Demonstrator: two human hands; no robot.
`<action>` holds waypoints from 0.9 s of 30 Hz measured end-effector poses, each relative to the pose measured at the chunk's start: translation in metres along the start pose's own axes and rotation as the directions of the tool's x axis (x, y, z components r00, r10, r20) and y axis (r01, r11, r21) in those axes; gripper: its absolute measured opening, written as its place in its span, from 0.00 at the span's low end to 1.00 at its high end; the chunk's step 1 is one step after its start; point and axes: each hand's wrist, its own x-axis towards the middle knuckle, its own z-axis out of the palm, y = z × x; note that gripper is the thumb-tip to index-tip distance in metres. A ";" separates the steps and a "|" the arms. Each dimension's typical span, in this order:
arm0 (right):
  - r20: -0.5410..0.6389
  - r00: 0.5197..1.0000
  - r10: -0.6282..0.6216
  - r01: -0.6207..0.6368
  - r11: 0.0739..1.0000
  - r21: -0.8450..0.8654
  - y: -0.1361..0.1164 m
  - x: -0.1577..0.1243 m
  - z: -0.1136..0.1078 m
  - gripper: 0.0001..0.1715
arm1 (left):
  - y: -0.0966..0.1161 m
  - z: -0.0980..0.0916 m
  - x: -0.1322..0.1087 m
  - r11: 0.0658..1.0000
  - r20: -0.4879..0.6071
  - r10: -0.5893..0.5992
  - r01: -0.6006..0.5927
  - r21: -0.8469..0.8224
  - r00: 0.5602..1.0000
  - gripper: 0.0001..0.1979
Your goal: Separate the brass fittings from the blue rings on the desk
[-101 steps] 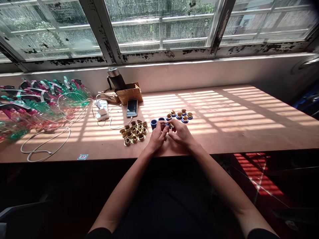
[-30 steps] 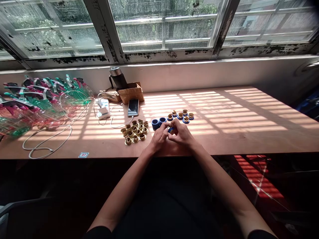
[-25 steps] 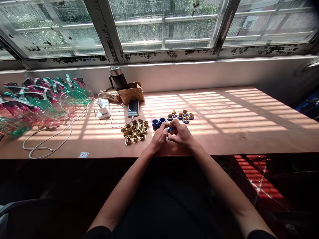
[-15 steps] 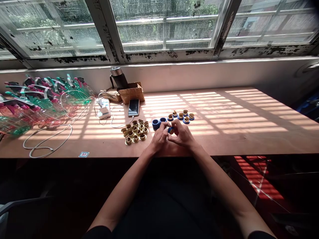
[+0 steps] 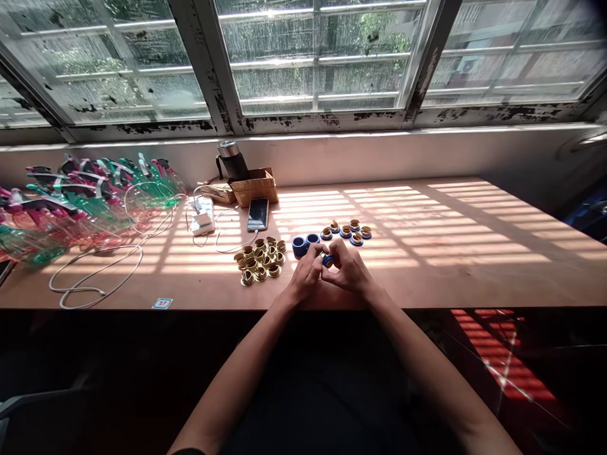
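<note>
My left hand (image 5: 306, 273) and my right hand (image 5: 348, 266) meet over the front of the table, fingers closed around a small blue ring (image 5: 327, 260). Some gold seems to show inside that ring, though fingers hide most of it. Just beyond my left hand stand two stacks of blue rings (image 5: 299, 246). To the left lies a cluster of gold flanged metal pieces (image 5: 260, 260). Behind my right hand sit several gold pieces with blue rings around their bases (image 5: 356, 238).
A phone (image 5: 258, 215) on a cable lies before a cardboard box (image 5: 256, 187) holding a black flask (image 5: 234, 163). A power strip (image 5: 203, 218), a looped white cable (image 5: 97, 294) and many spray bottles (image 5: 90, 202) occupy the left. A numbered tag (image 5: 162, 303) marks the table's front edge.
The view has tilted up slightly, so everything sits lower in the picture. Both hands stay together on the blue ring, with small shifts of the fingers.
</note>
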 end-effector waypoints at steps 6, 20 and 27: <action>-0.021 0.999 -0.029 0.028 0.998 -0.060 0.000 -0.002 0.003 0.17 | -0.001 0.000 -0.002 1.000 -0.021 -0.013 0.013 0.009 1.000 0.15; -0.075 0.993 -0.096 0.081 0.979 -0.188 -0.008 0.000 0.009 0.15 | 0.000 0.000 -0.005 1.000 -0.081 -0.022 0.020 -0.017 0.997 0.15; -0.082 0.990 -0.117 0.094 0.965 -0.245 -0.008 -0.002 0.011 0.15 | -0.002 0.001 -0.005 0.998 -0.119 -0.056 0.051 -0.045 0.991 0.16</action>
